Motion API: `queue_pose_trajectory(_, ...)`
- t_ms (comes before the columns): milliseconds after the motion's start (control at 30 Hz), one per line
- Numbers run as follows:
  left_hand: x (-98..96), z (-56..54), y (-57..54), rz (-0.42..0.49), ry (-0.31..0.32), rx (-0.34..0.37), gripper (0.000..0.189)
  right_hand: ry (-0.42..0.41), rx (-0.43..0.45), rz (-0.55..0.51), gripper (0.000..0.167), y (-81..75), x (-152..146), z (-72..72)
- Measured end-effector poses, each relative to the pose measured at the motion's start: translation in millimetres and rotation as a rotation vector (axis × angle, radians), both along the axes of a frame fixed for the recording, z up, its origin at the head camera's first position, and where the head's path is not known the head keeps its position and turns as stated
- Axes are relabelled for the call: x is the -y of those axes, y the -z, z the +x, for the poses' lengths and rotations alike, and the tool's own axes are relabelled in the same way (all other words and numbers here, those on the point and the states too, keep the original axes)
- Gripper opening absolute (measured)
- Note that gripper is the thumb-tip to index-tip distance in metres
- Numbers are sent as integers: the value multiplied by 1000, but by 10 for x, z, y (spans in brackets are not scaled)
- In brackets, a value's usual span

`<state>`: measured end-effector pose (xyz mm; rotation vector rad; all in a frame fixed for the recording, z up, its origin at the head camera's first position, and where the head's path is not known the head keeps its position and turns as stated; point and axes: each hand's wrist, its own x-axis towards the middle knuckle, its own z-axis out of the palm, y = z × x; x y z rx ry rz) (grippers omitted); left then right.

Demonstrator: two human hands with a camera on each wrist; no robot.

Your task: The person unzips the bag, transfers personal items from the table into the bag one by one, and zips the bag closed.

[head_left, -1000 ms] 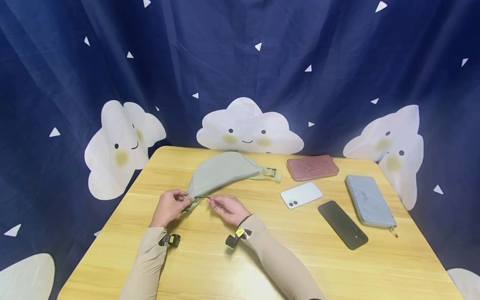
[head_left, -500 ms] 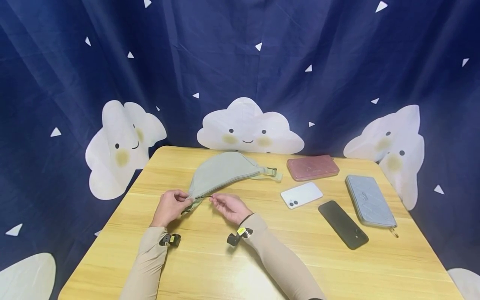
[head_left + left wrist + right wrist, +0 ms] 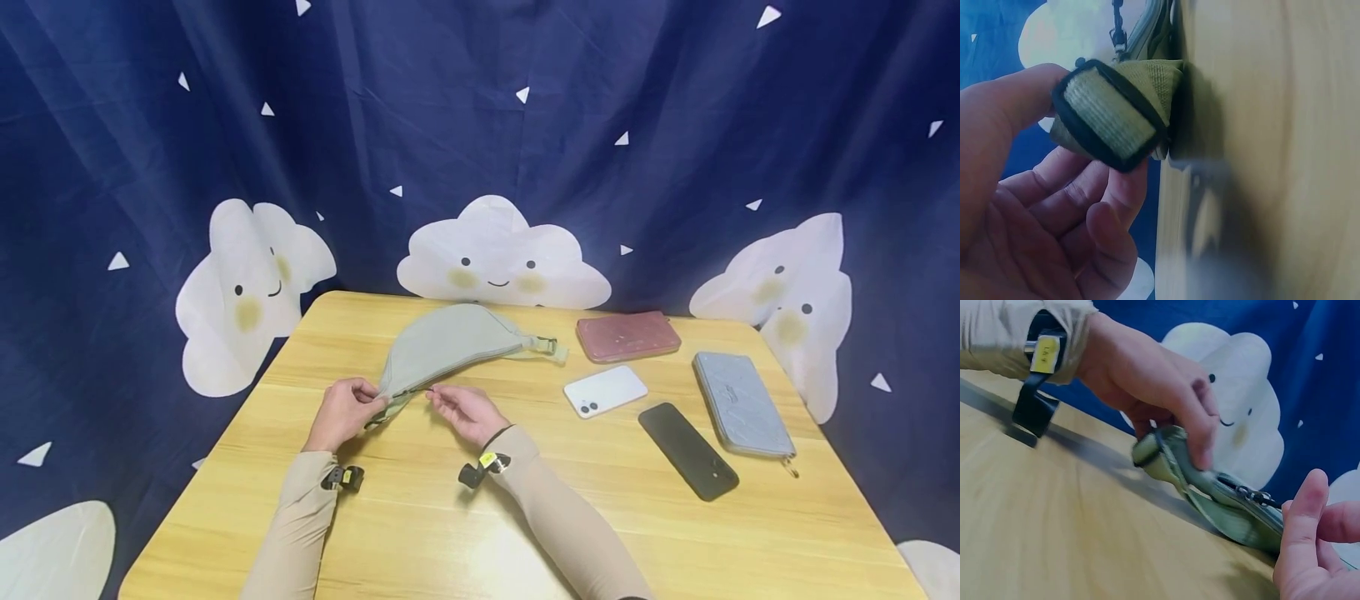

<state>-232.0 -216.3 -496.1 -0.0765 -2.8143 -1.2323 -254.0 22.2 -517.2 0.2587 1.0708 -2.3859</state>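
Observation:
A pale grey-green waist bag [image 3: 450, 337] lies on the table with its curved zipper edge toward me. My left hand [image 3: 343, 414] pinches its left end between thumb and fingers. In the left wrist view, a webbing strap end with a dark buckle [image 3: 1110, 112] sticks out from that grip. My right hand [image 3: 467, 414] pinches the dark cord of the zipper pull, just to the right of the left hand. The metal zipper slider [image 3: 1260, 497] shows on the bag's edge in the right wrist view, close to the right thumb and fingers.
Right of the bag lie a dark red wallet [image 3: 628, 337], a white phone [image 3: 605, 391], a black phone [image 3: 688, 451] and a blue-grey zip wallet [image 3: 742, 403]. The wooden table [image 3: 420, 533] ends at a dark blue curtain [image 3: 480, 100] with cloud prints.
My right hand has moved slightly right along the zipper edge with the pull. The left hand keeps its grip on the bag's end. The head view has shifted a little.

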Motion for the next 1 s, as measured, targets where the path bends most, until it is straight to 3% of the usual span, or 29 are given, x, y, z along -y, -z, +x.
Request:
queue_pose_trajectory(200, 35, 8, -6, -1, -12, 8, 20, 4, -6, 16, 15, -9, -18, -24)
queue_pose_trajectory(567, 13, 5, -18, 2, -6, 17, 19, 10, -8, 45, 37, -34, -50, -47)
queue_pose_trajectory(1000, 15, -1, 2, -12, -8, -1, 17, 31, 2, 27, 37, -36, -103, -71)
